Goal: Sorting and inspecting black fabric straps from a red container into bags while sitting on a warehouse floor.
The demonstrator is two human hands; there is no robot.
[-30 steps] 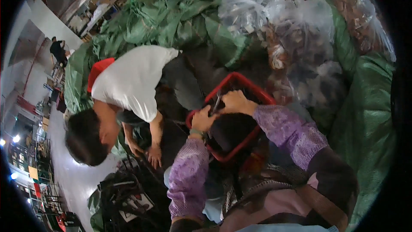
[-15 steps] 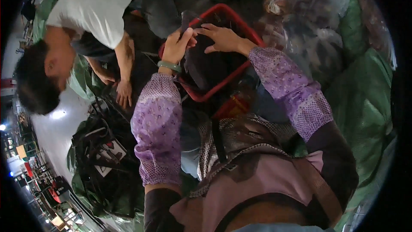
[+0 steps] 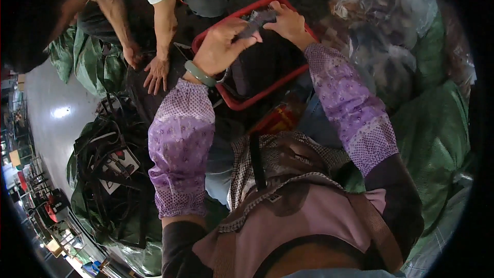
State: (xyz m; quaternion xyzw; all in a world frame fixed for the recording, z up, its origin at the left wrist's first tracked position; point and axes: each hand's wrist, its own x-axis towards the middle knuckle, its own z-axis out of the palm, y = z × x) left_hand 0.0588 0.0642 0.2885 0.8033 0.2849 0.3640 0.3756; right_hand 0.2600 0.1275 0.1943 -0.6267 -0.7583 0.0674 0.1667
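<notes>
Above a red plastic basket [image 3: 252,104], a small dark grey piece of cloth or strap [image 3: 261,19] stretches between my two hands. One end is pinched by my left hand [image 3: 222,44], its thumb and fingers closed and a pale green bangle at the wrist. My right hand [image 3: 291,22] grips the other end between thumb and fingers. The exact kind of the piece is hard to make out. Dark cloth-like material [image 3: 260,69] fills the basket below.
At the left, a co-worker's hand [image 3: 157,73] rests on dark material. A green sack [image 3: 139,257] with black straps and a printed card [image 3: 117,171] lies lower left. Clear plastic bags [image 3: 383,46] and a large green sack [image 3: 432,139] are at the right.
My right hand has gone from spread fingers to gripping the dark piece. The left hand has shifted right, and the piece now stretches between both hands. The view has shifted somewhat.
</notes>
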